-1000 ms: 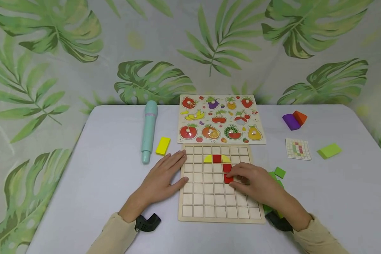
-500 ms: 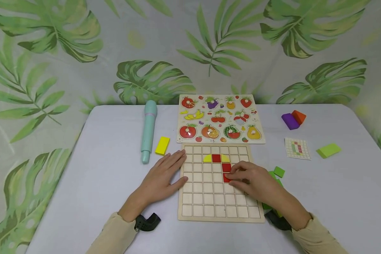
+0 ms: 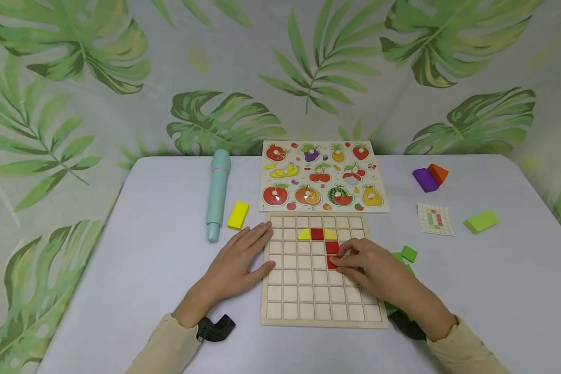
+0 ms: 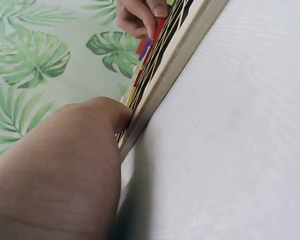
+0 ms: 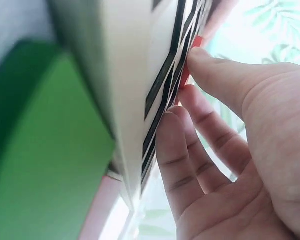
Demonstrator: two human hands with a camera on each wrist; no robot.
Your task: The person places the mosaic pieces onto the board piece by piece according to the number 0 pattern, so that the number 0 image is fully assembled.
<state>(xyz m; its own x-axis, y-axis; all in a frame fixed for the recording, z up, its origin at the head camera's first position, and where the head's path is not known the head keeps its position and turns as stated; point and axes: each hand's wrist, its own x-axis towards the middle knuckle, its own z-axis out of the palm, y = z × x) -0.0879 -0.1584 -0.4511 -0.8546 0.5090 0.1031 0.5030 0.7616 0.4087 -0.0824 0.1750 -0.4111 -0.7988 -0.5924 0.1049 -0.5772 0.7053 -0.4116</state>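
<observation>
Pinching the small red square tile, the right hand should seat it flush while the flat left hand steadies the wooden grid board at 9 o'clock.

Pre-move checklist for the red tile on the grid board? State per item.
1. Right hand on the red tile: ok, fingertips touch it.
2. Red tile fully seated in its cell: cannot tell, fingers cover most of it.
3. Left hand steadying the grid board: ok, fingers lie flat at its left edge.
4. Tile lines up under the placed red tiles: ok, directly below them.
5. Spare green pieces within reach: ok, just right of the board.
6. Pattern card in view: ok, though too small to read.
</observation>
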